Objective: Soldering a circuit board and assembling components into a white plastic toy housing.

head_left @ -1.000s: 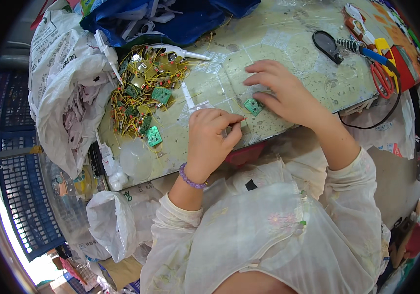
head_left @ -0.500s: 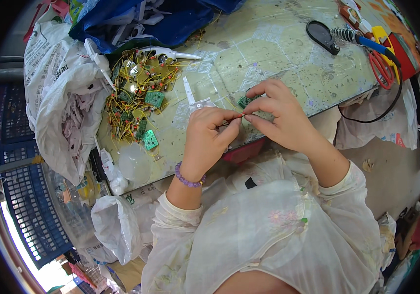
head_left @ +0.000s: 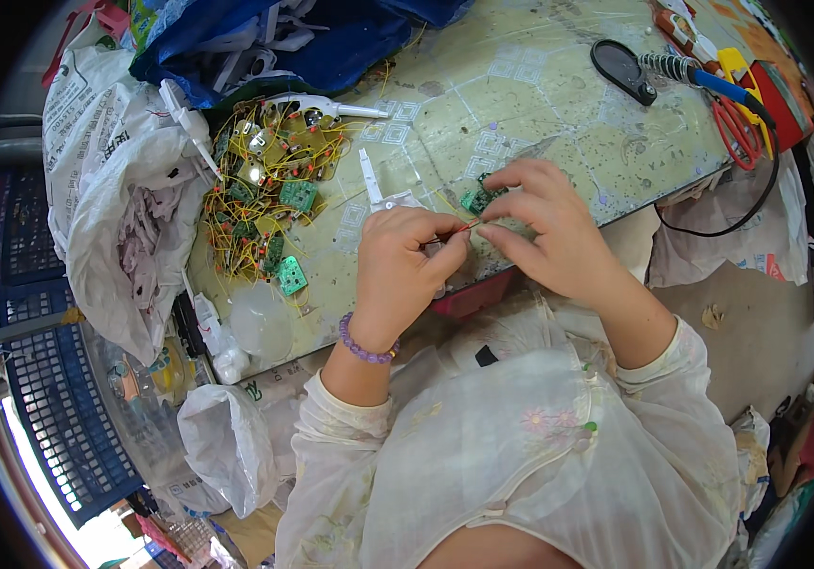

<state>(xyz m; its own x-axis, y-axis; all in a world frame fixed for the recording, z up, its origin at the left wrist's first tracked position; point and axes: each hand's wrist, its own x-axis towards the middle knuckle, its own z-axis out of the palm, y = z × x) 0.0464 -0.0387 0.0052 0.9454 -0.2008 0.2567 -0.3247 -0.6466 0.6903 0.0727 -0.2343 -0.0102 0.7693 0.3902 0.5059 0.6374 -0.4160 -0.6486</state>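
Observation:
My left hand [head_left: 405,261], with a purple bead bracelet [head_left: 366,341] at the wrist, pinches a thin red wire [head_left: 471,226] between thumb and forefinger. My right hand [head_left: 551,228] meets the wire's other end with thumb and forefinger close together, the other fingers curled above. Just beyond the right fingertips lies a green circuit board [head_left: 471,201], partly covered by that hand. A white plastic housing [head_left: 369,177] rests on the table behind my left hand, its near part hidden by the knuckles.
Left on the table [head_left: 445,123] is a tangle of yellow wires [head_left: 236,209] with green boards and metal discs. A blue bag [head_left: 350,57] of white plastic parts lies behind. A white sack [head_left: 94,161] stands at left. A blue-handled soldering iron [head_left: 725,87] sits in its coiled holder, far right.
My right fingertips have drawn slightly away from the left ones, so a short length of red wire shows between them. My left hand has barely moved.

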